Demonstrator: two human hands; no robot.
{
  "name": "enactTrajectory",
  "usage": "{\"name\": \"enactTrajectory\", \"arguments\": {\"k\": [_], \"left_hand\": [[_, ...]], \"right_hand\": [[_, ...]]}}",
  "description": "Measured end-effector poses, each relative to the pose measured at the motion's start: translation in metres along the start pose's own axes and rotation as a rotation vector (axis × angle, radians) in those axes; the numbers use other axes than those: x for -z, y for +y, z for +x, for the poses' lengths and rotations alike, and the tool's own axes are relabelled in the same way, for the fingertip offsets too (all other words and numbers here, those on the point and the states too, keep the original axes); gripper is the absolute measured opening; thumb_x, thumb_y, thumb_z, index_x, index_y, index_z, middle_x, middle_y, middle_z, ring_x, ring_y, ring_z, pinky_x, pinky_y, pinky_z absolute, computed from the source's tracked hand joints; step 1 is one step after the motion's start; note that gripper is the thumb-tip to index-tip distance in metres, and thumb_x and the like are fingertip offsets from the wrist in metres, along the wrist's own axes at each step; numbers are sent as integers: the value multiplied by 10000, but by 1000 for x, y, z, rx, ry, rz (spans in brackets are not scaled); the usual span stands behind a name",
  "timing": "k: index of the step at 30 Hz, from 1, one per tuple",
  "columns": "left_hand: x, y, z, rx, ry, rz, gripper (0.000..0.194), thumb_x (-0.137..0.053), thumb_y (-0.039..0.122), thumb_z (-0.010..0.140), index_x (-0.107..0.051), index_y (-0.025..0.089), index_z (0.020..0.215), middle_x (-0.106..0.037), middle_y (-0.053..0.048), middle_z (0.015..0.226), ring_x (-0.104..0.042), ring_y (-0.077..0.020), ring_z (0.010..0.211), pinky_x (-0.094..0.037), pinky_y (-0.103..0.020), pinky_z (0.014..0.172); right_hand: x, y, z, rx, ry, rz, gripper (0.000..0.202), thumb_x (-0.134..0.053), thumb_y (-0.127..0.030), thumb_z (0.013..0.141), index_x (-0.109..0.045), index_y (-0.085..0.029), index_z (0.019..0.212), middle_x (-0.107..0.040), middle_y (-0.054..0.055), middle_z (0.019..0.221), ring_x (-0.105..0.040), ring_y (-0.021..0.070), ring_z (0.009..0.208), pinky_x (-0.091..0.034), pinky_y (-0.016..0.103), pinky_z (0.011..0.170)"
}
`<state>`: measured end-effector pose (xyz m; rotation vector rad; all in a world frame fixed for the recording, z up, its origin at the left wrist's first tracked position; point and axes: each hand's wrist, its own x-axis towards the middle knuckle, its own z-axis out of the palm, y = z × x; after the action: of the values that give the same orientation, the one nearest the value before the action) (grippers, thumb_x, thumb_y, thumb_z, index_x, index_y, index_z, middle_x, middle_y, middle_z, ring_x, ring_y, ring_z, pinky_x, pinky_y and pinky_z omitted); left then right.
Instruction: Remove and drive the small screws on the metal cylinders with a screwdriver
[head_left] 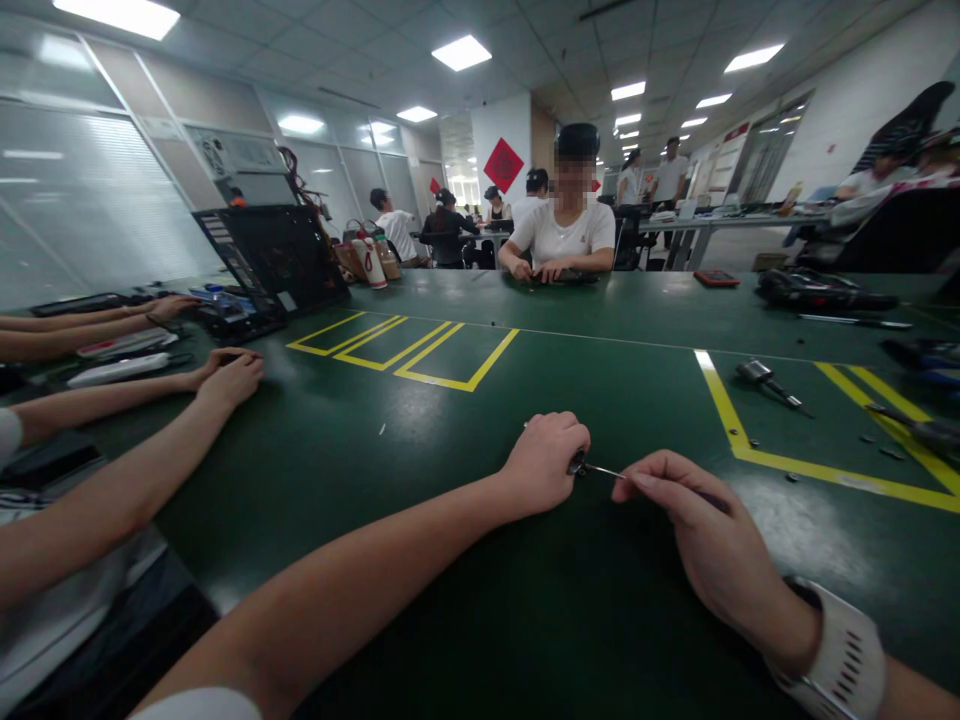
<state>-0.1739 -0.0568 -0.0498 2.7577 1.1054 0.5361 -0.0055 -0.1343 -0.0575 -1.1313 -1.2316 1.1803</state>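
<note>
My left hand (546, 460) is closed around a small dark part, and only its round end (576, 462) shows past the fingers. In my right hand (709, 525), thumb and fingers pinch a thin screwdriver (606, 472) by its metal shaft; a bit of dark handle lies along the palm. The screwdriver's tip meets the round end of the dark part, but how far it goes in I cannot tell. Both hands are just above the green table (435, 450).
Right of my hands, yellow tape (832, 480) frames a dark metal tool (765, 378) with a thin shaft; small dark pieces (792, 478) lie around it. A co-worker's hands (232, 378) rest at the left. Opposite sits another person (566, 235). A black machine (292, 255) stands far left.
</note>
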Motion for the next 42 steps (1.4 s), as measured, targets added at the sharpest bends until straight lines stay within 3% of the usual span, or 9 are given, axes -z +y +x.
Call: {"name": "enactTrajectory", "arguments": {"k": [13,19,25,28,32,37,42], "left_hand": [[2,2,0,98,-21,-15,153,-518,38,708,-511,167,791,-549,-36,862,-515,-181,824,-413,-309,722],[-1,-6,0,209,49,-140,154,-521,41,719,-521,170,803,-554,-19,840,-522,-161,785,-422,-279,678],[-6,-13,-1,187,117,-318,141,-570,69,711,-534,164,808,-562,-1,818,-533,-139,754,-426,-254,656],[-5,-11,-1,188,98,-323,113,-622,154,738,-540,165,815,-563,2,820,-523,-137,740,-418,-255,643],[-2,-8,1,174,13,-341,292,-711,351,706,-537,166,849,-558,-7,848,-519,-147,754,-411,-254,624],[3,-21,4,119,-11,-303,366,-712,447,687,-535,165,837,-541,-12,840,-508,-149,747,-408,-261,637],[5,-36,5,27,-53,-253,414,-713,511,651,-538,152,758,-529,-33,875,-503,-167,800,-417,-281,697]], "right_hand": [[0,-1,2,7,85,-56,153,-565,-310,766,-609,-211,657,-611,21,664,-551,207,710,-401,358,692],[1,2,3,-37,106,-94,166,-568,-330,768,-610,-212,660,-610,15,665,-552,206,712,-398,364,697],[1,5,4,-7,136,-111,169,-576,-339,772,-609,-213,664,-614,9,671,-553,200,714,-396,355,702],[2,4,5,39,247,-121,170,-573,-363,777,-611,-213,706,-619,26,715,-564,216,753,-417,359,704],[4,7,9,33,350,-187,225,-603,-428,758,-610,-216,834,-643,54,847,-583,237,805,-454,362,675],[4,6,13,26,222,-373,288,-554,-450,797,-643,-230,961,-662,66,1041,-593,266,970,-461,417,798],[-1,-2,12,49,93,-430,291,-529,-467,804,-642,-219,908,-656,86,1114,-577,281,1065,-426,468,908]]}}
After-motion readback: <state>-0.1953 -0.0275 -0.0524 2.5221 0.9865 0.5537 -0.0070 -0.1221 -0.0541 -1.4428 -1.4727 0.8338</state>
